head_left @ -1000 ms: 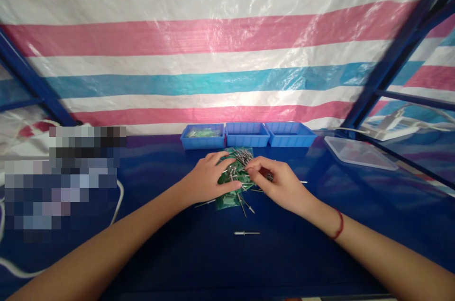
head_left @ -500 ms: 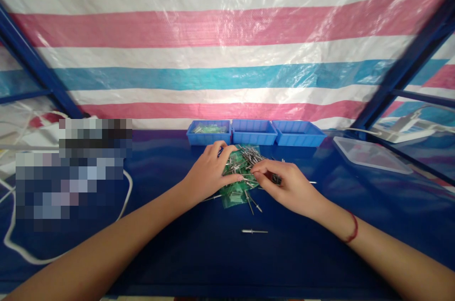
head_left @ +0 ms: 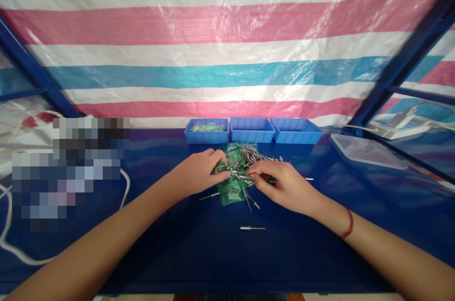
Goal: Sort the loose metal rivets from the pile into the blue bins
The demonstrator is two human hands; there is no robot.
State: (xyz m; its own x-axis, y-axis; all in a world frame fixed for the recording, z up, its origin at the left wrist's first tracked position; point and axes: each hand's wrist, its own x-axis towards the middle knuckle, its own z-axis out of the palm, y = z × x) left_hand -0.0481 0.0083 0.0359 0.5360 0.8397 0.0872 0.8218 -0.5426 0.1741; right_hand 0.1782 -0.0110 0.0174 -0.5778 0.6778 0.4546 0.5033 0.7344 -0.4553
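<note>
A heap of silver blind rivets (head_left: 249,154) lies on and around green-tinted clear plastic bags (head_left: 232,196) on the blue table. At the heap's left edge is my left hand (head_left: 202,173), fingers curved and thumb apart, holding nothing. My right hand (head_left: 280,185) is at the heap's right side with thumb and index finger pinched together. What lies between those fingertips is too small to make out, with rivets right beside them. A single rivet (head_left: 252,228) lies apart, nearer to me. Another rivet (head_left: 209,196) lies left of the bags.
Behind the heap stand three blue bins in a row: the left bin (head_left: 199,138) holds small green-tinted bags, beside the middle bin (head_left: 252,137) and right bin (head_left: 298,137). A clear plastic lid (head_left: 366,151) lies at right. A white cable (head_left: 126,187) runs at left.
My left hand has drawn back a little to the left, away from the heap. My right hand stays pinched at the rivets. The whole view has shifted slightly.
</note>
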